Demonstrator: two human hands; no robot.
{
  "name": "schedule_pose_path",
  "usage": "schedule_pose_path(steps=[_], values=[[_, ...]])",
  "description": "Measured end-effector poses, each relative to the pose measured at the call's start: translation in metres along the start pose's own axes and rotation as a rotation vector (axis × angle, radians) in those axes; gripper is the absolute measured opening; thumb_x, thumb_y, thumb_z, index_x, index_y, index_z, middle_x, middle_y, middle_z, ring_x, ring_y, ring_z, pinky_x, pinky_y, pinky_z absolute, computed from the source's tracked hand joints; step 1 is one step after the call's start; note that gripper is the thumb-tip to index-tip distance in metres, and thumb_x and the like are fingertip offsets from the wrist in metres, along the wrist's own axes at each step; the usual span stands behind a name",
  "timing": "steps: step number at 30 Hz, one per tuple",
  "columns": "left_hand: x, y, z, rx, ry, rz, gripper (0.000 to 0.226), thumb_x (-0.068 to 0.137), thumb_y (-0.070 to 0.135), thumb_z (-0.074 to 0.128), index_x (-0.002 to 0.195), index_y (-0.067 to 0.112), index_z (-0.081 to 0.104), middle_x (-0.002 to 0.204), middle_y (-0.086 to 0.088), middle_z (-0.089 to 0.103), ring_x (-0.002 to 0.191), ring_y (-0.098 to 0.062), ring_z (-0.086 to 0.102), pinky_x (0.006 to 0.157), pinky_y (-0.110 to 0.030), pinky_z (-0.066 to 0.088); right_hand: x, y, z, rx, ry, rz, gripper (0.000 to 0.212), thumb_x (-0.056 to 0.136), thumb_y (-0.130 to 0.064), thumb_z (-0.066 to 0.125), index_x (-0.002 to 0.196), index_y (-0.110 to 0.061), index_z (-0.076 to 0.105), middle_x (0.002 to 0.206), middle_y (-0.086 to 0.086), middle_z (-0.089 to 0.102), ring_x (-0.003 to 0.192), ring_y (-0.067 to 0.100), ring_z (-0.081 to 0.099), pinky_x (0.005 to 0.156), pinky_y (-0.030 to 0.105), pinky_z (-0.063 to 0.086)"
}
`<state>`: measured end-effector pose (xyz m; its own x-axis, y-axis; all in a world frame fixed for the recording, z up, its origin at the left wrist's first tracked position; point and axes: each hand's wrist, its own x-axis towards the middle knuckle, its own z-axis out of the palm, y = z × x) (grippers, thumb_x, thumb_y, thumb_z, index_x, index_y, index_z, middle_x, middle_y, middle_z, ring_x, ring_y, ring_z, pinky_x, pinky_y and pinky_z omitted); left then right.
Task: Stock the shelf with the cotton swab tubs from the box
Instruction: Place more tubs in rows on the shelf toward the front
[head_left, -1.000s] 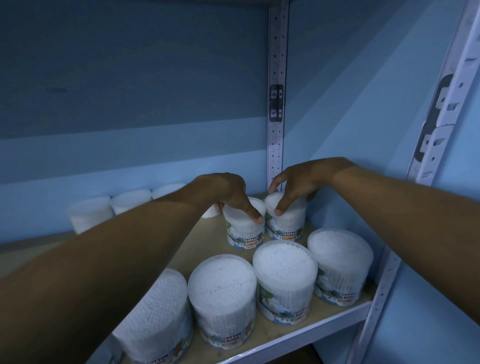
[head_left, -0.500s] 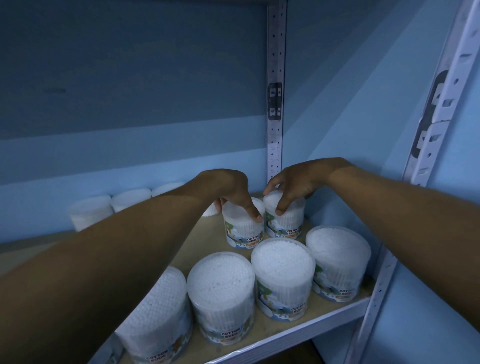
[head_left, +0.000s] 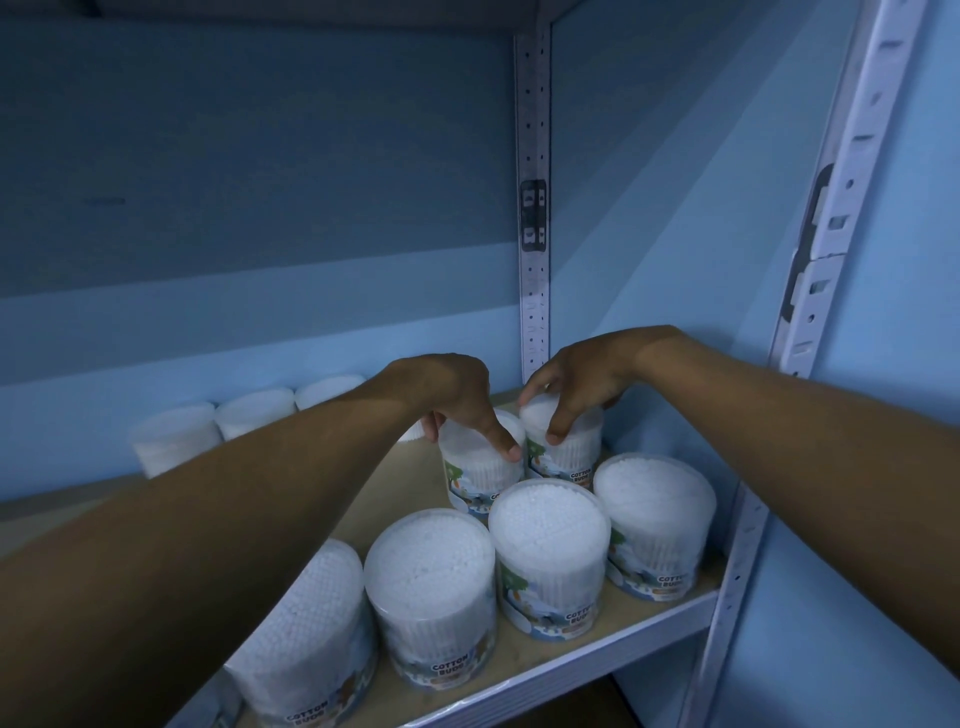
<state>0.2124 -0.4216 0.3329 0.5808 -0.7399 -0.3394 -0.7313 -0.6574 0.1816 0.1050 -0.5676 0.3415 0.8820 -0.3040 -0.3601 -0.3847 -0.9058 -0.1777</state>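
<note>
Clear round cotton swab tubs with "COTTON BUDS" labels stand on a wooden shelf (head_left: 524, 670). My left hand (head_left: 457, 400) grips the top of one tub (head_left: 480, 467) in the middle row. Right beside it, my right hand (head_left: 582, 379) grips a second tub (head_left: 563, 452) close to the back right corner. Both tubs stand upright on the board. In front of them stands a row of several tubs, among them one at the centre (head_left: 548, 551) and one at the right (head_left: 654, 519). The box is out of view.
More tubs (head_left: 176, 434) line the back wall at the left. A perforated white upright (head_left: 532, 208) stands in the back corner and another (head_left: 831, 218) at the front right. The blue wall closes the right side. My left forearm hides part of the shelf.
Both hands have stayed on their two tubs, which have shifted slightly toward the back corner. The view has tilted a little.
</note>
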Motion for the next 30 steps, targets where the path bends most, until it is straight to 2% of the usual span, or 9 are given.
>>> schedule_pose_path(steps=[5,10,17,23,30], values=[[-0.003,0.004,0.002,0.015,0.001,-0.001,0.089,0.055,0.069,0.083,0.116,0.008,0.064,0.113,-0.011,0.065,0.090,-0.029,0.072,0.075,-0.036,0.063,-0.008,0.001,0.002,-0.003,-0.010,0.011,0.071,0.072,-0.046,0.085,0.135,-0.052,0.052,0.133,-0.013,0.041,0.124,0.018,0.046,0.097,0.037,0.054],[-0.005,0.007,0.003,0.030,-0.003,0.010,0.084,0.062,0.069,0.080,0.118,0.008,0.064,0.113,-0.014,0.066,0.087,-0.029,0.073,0.078,-0.036,0.062,-0.012,0.002,0.004,0.002,-0.017,0.020,0.072,0.071,-0.046,0.086,0.134,-0.052,0.052,0.141,-0.011,0.041,0.126,0.020,0.046,0.096,0.037,0.055],[-0.010,0.010,0.004,0.052,0.007,0.012,0.082,0.060,0.070,0.080,0.114,0.009,0.066,0.106,-0.012,0.067,0.077,-0.027,0.075,0.077,-0.034,0.062,-0.018,0.002,0.004,0.044,-0.040,0.040,0.071,0.070,-0.041,0.088,0.132,-0.050,0.054,0.142,-0.008,0.042,0.126,0.023,0.048,0.095,0.038,0.056],[-0.012,0.013,0.006,0.046,-0.004,0.011,0.083,0.061,0.068,0.081,0.117,0.009,0.065,0.111,-0.012,0.068,0.082,-0.027,0.074,0.075,-0.033,0.062,-0.024,0.003,0.006,0.065,-0.055,0.046,0.071,0.070,-0.040,0.088,0.132,-0.050,0.054,0.141,-0.008,0.041,0.127,0.022,0.046,0.098,0.040,0.054],[-0.019,0.017,0.008,0.059,0.018,0.011,0.080,0.062,0.068,0.079,0.115,0.009,0.065,0.100,-0.011,0.067,0.076,-0.026,0.075,0.078,-0.033,0.062,-0.030,0.002,0.008,0.086,-0.063,0.047,0.071,0.072,-0.038,0.088,0.133,-0.047,0.053,0.139,-0.008,0.041,0.126,0.024,0.046,0.101,0.041,0.052]])
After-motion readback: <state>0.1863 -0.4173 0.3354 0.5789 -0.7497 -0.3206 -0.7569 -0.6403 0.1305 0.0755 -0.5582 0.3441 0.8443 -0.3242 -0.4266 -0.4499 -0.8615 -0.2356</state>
